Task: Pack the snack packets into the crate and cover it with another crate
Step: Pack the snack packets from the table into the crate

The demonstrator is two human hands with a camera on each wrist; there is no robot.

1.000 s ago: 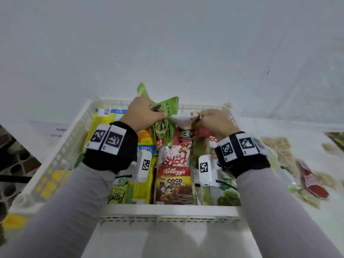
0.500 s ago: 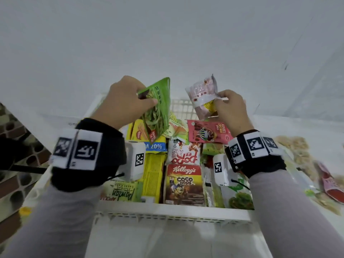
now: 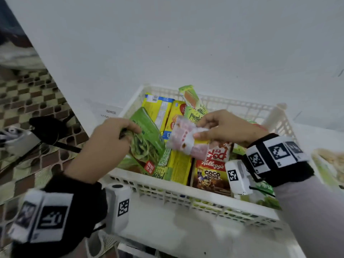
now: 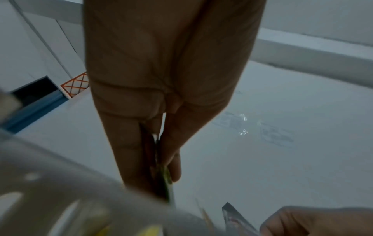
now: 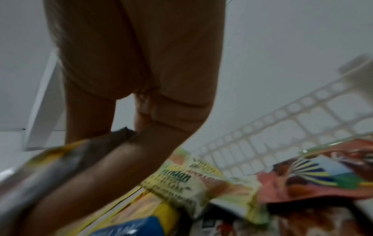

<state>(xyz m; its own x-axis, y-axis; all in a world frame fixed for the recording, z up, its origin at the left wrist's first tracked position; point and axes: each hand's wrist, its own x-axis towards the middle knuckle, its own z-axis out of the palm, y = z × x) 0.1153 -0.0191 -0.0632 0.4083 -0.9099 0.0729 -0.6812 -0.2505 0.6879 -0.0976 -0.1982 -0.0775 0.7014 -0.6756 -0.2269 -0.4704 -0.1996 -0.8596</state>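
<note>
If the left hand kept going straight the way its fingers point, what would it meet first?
Probably the pink-and-white packet held by the right hand: the left hand, gripping the green packet, points rightward at it. Depth is unclear, so it might pass just in front.

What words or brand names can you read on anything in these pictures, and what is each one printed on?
"Kellogg's" and "COCO pops": brown cereal box in the white crate.
"Pandan": pale green cake packet, partly cut off in the head view.
Sheet of paper on the table: too small to read.
Wrist band markers: patterns, no words.
</note>
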